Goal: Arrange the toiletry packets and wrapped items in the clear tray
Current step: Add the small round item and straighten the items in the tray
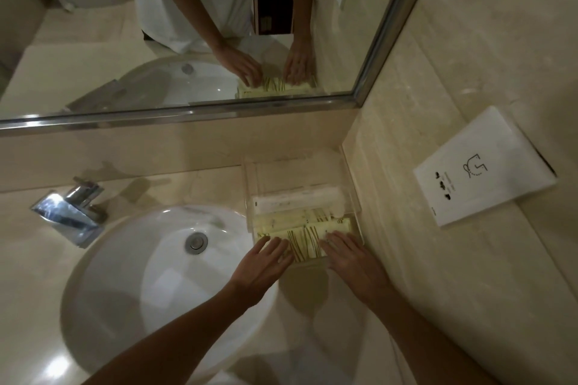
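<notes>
Both hands (pixel 266 262) (pixel 350 256) rest flat on packets (pixel 305 244) in tray (pixel 353 194).

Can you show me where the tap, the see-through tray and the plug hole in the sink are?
tap (pixel 67 209), head view, on its shiny spout.
clear tray (pixel 352 178), head view, on its right wall.
drain (pixel 196 242), head view, on the metal stopper in the basin.

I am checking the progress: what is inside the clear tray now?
The clear tray holds a long white wrapped item at the back and yellow striped packets in front. The left hand and right hand cover the front packets' ends.
</notes>
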The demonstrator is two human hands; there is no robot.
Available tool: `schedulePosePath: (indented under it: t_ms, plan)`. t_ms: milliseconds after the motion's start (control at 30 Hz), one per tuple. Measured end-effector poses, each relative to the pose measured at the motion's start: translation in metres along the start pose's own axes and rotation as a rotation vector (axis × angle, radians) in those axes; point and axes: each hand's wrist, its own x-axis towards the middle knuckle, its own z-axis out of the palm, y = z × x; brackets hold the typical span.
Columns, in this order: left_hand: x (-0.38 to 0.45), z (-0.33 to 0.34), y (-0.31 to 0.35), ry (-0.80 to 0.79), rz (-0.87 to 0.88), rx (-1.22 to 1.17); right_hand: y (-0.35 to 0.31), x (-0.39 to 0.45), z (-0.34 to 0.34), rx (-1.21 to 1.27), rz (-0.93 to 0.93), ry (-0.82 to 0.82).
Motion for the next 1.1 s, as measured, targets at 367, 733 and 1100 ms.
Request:
schedulePosePath:
  t_ms: [367, 733, 1100]
  plan:
    - [0.015, -0.014, -0.024, 0.085, -0.088, 0.033, 0.005, 0.030, -0.021, -0.049, 0.042, 0.129]
    - [0.026, -0.014, -0.039, 0.144, -0.350, -0.108, 0.011, 0.045, -0.038, -0.015, 0.162, 0.120]
    - [0.035, -0.017, -0.051, 0.135, -0.389, -0.155, -0.007, 0.064, -0.052, -0.028, 0.322, 0.260]
